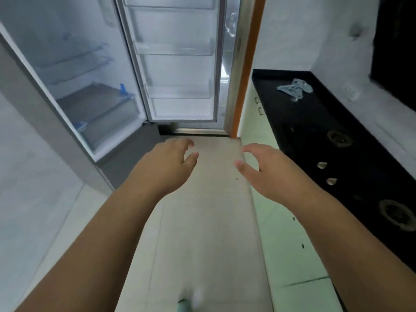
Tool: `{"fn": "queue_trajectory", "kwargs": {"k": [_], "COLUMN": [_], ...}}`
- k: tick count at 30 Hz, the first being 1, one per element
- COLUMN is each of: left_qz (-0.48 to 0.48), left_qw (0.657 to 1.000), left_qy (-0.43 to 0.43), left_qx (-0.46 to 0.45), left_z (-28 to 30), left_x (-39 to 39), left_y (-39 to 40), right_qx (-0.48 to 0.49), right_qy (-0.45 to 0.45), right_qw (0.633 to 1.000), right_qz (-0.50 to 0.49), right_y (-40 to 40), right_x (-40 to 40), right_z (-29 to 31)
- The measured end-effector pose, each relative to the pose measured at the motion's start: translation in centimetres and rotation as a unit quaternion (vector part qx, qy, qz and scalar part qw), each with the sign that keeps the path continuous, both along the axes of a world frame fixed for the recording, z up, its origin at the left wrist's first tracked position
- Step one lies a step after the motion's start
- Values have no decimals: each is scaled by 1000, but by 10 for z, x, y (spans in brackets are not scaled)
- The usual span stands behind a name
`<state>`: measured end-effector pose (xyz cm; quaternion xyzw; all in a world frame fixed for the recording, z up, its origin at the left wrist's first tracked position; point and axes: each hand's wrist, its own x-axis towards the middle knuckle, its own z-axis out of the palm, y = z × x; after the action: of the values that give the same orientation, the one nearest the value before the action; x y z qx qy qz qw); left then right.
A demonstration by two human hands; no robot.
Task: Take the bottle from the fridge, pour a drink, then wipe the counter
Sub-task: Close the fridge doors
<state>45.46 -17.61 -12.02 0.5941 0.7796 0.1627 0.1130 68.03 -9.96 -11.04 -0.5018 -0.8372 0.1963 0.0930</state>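
From the head camera, both bare forearms reach forward over a pale tiled floor (pixel 202 221). The left hand (pixel 166 163) and the right hand (pixel 265 170) hover side by side, a gap between them, each with fingers loosely curved and thumb apart from the fingers, gripping nothing and touching nothing. Ahead and to the left stands the fridge (pixel 74 70) with its door (pixel 177 64) swung fully open; glass shelves and a clear drawer (pixel 105 109) show inside the cabinet, and the door carries several clear racks. No bottle can be made out on the shelves or in the door racks, though the frame is blurred, so where it sits cannot be told. To the right of the door runs an orange door frame (pixel 247 64). Along the right side lies the black counter (pixel 315 122), above pale green cabinet fronts. A crumpled light blue cloth (pixel 295 87) lies on the counter's far end, well apart from both hands. Nearer on the counter sit two gas burners (pixel 340 138) and two control knobs (pixel 322 165). At the bottom edge, a blurred pale green and white shape cannot be identified.
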Motion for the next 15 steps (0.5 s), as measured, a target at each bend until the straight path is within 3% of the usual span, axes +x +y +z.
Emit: {"fn": "queue_trajectory", "kwargs": {"k": [7,15], "left_qz": [52,98], "left_qw": [998,994], "left_qy": [-4,-3], "left_qx": [-16,-39], "left_z": [-7,-22], "left_x": [-102,-147], "left_y": [28,120], "right_qx": [-17,-32], "right_qy": [7,-1], "right_qw": [998,990], "right_qz": [65,135], "right_y": [60,176], "right_x": [-114,-182], "right_z": [-15,-43]}}
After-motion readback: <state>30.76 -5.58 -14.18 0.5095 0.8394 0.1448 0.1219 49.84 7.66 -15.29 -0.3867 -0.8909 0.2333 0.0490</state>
